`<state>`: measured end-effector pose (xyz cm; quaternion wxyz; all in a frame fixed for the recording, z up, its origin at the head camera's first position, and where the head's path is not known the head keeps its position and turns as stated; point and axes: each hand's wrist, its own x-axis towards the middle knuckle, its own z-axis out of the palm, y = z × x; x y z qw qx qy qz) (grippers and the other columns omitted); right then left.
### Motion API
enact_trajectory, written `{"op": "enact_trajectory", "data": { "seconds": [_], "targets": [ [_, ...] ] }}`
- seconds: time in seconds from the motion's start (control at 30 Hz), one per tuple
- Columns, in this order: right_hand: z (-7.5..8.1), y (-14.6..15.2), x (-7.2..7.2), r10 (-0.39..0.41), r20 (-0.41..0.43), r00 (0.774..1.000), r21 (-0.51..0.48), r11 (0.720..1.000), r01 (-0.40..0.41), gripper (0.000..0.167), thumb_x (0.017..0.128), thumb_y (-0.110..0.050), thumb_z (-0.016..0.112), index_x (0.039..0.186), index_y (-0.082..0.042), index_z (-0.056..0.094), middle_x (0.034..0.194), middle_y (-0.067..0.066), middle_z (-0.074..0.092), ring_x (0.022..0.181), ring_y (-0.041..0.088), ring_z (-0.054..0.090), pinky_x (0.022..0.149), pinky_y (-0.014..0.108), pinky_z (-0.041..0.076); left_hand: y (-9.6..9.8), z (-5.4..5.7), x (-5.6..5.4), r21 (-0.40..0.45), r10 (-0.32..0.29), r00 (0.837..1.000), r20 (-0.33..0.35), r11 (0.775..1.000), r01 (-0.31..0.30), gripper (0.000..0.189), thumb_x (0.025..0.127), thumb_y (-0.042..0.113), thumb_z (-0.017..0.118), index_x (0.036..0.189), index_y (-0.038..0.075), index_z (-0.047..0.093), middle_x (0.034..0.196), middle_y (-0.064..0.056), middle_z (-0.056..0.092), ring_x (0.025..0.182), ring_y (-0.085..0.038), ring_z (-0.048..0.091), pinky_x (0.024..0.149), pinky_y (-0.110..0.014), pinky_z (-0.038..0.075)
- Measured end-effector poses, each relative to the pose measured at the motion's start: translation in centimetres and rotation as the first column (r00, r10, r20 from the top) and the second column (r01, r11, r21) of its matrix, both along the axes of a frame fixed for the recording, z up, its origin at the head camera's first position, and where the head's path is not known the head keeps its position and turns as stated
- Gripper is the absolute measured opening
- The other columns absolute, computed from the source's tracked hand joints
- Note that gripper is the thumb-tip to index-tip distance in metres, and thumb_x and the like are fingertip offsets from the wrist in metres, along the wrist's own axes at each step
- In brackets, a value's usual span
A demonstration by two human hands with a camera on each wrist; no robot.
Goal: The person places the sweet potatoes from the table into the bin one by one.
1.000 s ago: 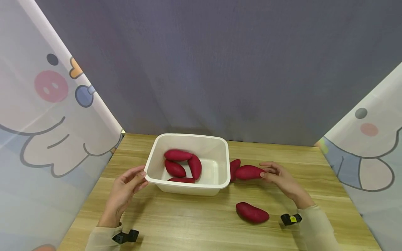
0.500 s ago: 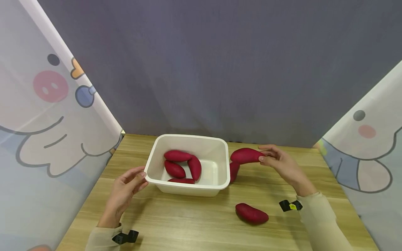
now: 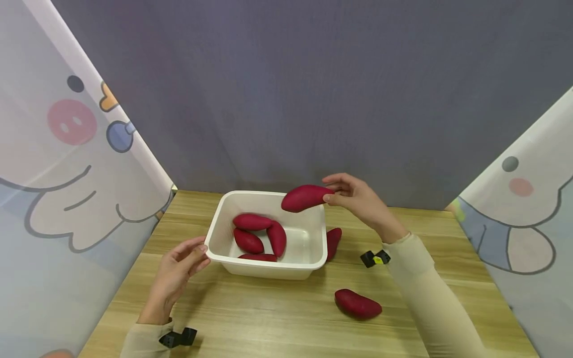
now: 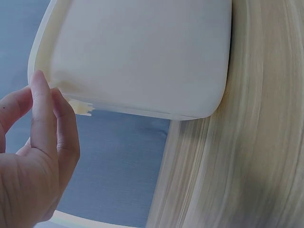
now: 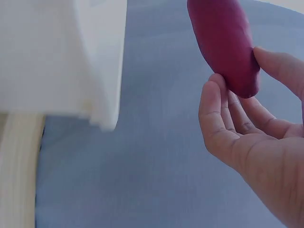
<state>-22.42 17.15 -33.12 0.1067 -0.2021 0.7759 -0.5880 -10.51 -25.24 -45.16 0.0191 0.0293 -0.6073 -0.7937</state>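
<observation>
My right hand [image 3: 358,201] pinches one end of a purplish-red sweet potato [image 3: 305,197] between thumb and fingers. The sweet potato is in the air over the back right rim of a white plastic tub [image 3: 275,265]. In the right wrist view the held sweet potato [image 5: 225,45] points away from the fingertips, apart from the tub wall [image 5: 45,57]. At the tub's left corner my left hand [image 3: 181,268] holds the rim with thumb and fingers, as the left wrist view of the tub [image 4: 142,57] also shows. Several sweet potatoes [image 3: 252,222] lie inside the tub.
One sweet potato [image 3: 333,243] lies against the tub's right side, partly hidden by it. Another sweet potato [image 3: 358,304] rests nearer the front on the wooden table [image 3: 250,318]. A grey curtain [image 3: 286,99] stands behind, with printed cartoon sheets [image 3: 62,199] at both sides.
My right hand has lifted the sweet potato off the table and carried it left and up, over the tub's edge. The left hand has stayed at the rim.
</observation>
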Motion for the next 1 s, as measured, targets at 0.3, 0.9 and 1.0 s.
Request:
{"op": "enact_trajectory", "data": {
  "seconds": [0.3,0.9,1.0],
  "targets": [
    [0.1,-7.0,-3.2,0.09,-0.015,0.996,0.007,0.996,-0.09,0.044,0.092,-0.018,0.074,0.132,-0.009,0.059,0.125,0.011,0.061,0.109,0.029,0.062,0.093,0.041,0.058,0.0,0.0,0.1,-0.009,-0.002,1.0,0.007,1.0,0.002,0.03,0.097,0.003,0.066,0.126,-0.003,0.065,0.104,-0.009,0.064,0.09,-0.018,0.069,0.086,-0.029,0.061],
    [-5.3,-14.1,-4.0,0.185,0.1,0.978,0.089,0.977,-0.194,0.04,0.089,-0.004,0.074,0.125,0.005,0.059,0.112,0.016,0.067,0.09,0.026,0.067,0.083,0.041,0.063,0.3,0.0,0.1,-0.005,-0.016,1.0,0.005,1.0,0.016,0.03,0.098,0.003,0.066,0.127,-0.004,0.064,0.104,-0.009,0.064,0.089,-0.017,0.069,0.086,-0.029,0.061],
    [-5.7,-14.4,-3.8,0.218,0.141,0.966,0.104,0.967,-0.234,0.043,0.089,-0.004,0.073,0.128,0.007,0.056,0.113,0.018,0.066,0.093,0.035,0.066,0.087,0.05,0.061,0.3,0.0,0.1,-0.006,-0.014,1.0,0.008,1.0,0.014,0.03,0.098,0.003,0.066,0.127,-0.003,0.065,0.103,-0.009,0.064,0.089,-0.017,0.069,0.086,-0.029,0.061]
  ]
}}
